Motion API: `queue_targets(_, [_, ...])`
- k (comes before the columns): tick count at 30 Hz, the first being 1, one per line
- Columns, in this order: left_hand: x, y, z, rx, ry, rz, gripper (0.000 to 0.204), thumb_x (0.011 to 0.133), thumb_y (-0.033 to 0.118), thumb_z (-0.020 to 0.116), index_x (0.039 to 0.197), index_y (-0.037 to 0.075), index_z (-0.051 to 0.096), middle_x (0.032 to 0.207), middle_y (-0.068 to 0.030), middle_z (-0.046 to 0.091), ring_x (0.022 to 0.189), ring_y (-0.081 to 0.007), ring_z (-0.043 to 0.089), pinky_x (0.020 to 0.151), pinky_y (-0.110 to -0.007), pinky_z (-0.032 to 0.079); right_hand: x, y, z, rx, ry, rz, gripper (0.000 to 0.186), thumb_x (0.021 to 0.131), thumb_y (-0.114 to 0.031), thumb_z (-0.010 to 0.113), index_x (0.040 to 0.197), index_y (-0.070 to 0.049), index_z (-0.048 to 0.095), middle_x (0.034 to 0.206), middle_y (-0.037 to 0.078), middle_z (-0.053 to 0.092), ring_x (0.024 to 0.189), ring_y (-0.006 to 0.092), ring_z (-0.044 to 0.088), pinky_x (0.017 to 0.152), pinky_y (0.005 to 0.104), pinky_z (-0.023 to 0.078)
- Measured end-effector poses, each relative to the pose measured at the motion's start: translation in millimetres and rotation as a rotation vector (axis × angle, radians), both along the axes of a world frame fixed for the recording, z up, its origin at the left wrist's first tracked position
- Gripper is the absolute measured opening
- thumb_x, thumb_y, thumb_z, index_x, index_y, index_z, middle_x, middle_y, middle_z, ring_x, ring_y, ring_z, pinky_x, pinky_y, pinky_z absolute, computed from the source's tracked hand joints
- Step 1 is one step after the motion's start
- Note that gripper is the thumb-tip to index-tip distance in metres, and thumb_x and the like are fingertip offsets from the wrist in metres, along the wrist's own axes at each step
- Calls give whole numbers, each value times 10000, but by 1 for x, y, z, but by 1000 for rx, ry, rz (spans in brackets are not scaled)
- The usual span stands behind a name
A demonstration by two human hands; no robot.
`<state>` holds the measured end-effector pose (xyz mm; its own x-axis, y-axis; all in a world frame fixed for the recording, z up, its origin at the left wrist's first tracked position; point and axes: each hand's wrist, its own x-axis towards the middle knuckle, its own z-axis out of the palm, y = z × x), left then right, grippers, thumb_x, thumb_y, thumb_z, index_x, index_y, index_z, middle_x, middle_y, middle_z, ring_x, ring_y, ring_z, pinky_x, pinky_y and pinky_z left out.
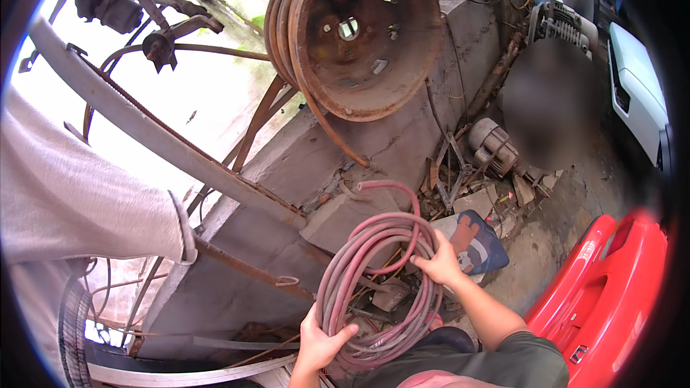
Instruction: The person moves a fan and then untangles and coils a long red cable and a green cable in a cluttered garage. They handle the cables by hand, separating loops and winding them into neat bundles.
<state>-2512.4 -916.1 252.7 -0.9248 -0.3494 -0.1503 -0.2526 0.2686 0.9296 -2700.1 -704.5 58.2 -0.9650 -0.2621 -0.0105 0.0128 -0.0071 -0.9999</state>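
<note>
A coiled reddish hose (346, 280) hangs in front of me, wound in several loose loops. My left hand (320, 340) is closed around the coil's lower left side, its thumb lying across the loops. On the upper right side my right hand (440, 264) grips the same coil, with the thumb pressed on its inner edge. One free end of the hose sticks out above the coil, bending over to the left. The fingers of both hands are partly hidden behind the loops.
Ahead, a rusty wheel rim (366, 36) with hose wound on it hangs at a concrete wall (287, 145). An old motor (493, 145) lies amid rubble to the right. Nearer stands a red plastic body (611, 302). Grey cloth (86, 194) hangs at left beside rusty bars.
</note>
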Motion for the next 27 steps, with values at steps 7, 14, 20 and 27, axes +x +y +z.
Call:
queue_targets(7, [-95, 38, 22, -30, 164, -179, 674, 822, 187, 871, 1362, -58, 551, 1227, -129, 685, 1120, -183, 628, 1009, -345, 486, -82, 68, 94, 129, 404, -330, 585, 754, -154, 806, 1264, 0, 563, 1179, 220, 718, 1117, 323, 715, 941, 408, 553])
queue_targets(14, [-115, 67, 26, 114, 318, -275, 556, 801, 36, 773, 1317, -62, 590, 1218, -125, 701, 1111, -160, 639, 1000, -329, 493, -101, 119, 132, 104, 477, -356, 561, 711, -106, 837, 1210, 16, 613, 1106, 161, 729, 1043, 226, 700, 953, 357, 524])
queue_targets(20, [-105, 55, 28, -68, 286, -275, 573, 769, 109, 810, 1277, -71, 614, 1124, -149, 738, 1016, -170, 688, 942, -334, 535, -88, 118, 113, -138, 419, -289, 611, 700, 0, 769, 1275, 17, 564, 1099, 72, 667, 1088, 162, 622, 1007, 314, 474])
queue_targets(27, [-40, 11, -11, -165, 46, -108, 440, 767, 160, 831, 1139, -35, 697, 941, -81, 748, 868, -95, 645, 831, -298, 534, -30, 90, 56, -302, 99, 233, 699, 697, 11, 875, 1337, 43, 595, 1282, 93, 666, 1182, 191, 616, 1063, 336, 458])
